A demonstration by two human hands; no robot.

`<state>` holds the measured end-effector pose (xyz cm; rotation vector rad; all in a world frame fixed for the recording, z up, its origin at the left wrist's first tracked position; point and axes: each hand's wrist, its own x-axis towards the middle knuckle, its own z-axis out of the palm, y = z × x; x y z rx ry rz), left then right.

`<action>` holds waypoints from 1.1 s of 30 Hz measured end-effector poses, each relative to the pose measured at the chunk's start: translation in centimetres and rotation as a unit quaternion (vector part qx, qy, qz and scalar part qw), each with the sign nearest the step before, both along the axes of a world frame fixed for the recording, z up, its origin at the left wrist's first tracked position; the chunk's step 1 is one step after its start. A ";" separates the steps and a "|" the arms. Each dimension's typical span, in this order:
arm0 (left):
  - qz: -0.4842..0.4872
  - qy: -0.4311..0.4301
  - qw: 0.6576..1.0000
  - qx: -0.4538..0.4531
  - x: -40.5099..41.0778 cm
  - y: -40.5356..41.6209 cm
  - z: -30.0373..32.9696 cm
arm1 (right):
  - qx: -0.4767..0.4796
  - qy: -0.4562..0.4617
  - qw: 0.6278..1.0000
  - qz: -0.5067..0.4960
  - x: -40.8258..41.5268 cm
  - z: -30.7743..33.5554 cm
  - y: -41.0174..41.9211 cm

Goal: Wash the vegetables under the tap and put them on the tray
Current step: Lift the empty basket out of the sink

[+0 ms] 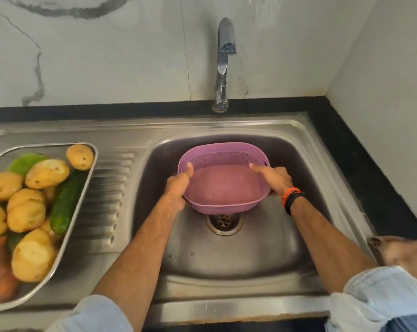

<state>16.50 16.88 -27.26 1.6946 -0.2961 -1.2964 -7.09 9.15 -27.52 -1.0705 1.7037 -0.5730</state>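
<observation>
Marble wall (107, 56) backs our steel sink (226, 255), the tap (223, 68) standing at twelve o'clock. At nine o'clock the tray (83, 204) carries potatoes (25, 209) and a cucumber (65, 202). Over the drain (224, 222) we hold a purple basket (224, 185), our left hand (177, 188) and right hand (275, 179) each gripping its rim, thumbs inside.

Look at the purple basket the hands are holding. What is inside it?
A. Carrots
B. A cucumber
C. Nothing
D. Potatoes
C: the basket shows only its bare purple bottom as the left hand and right hand hold it over the sink; the potatoes and cucumber lie on the tray.
</observation>
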 end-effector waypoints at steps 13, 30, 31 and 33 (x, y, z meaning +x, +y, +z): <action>0.057 0.057 0.991 -0.110 2.3 4.9 10.6 | 0.018 -0.307 0.949 -0.065 -1.6 10.8 5.0; 0.118 0.046 0.982 -0.141 0.7 9.1 13.9 | -0.012 -0.361 0.923 -0.130 -1.0 13.5 8.4; 0.111 0.054 0.983 -0.135 0.6 9.4 13.9 | -0.014 -0.350 0.929 -0.117 -1.0 13.1 8.5; 0.090 0.063 0.985 -0.131 0.3 9.7 13.8 | -0.025 -0.330 0.938 -0.102 -1.2 12.6 8.7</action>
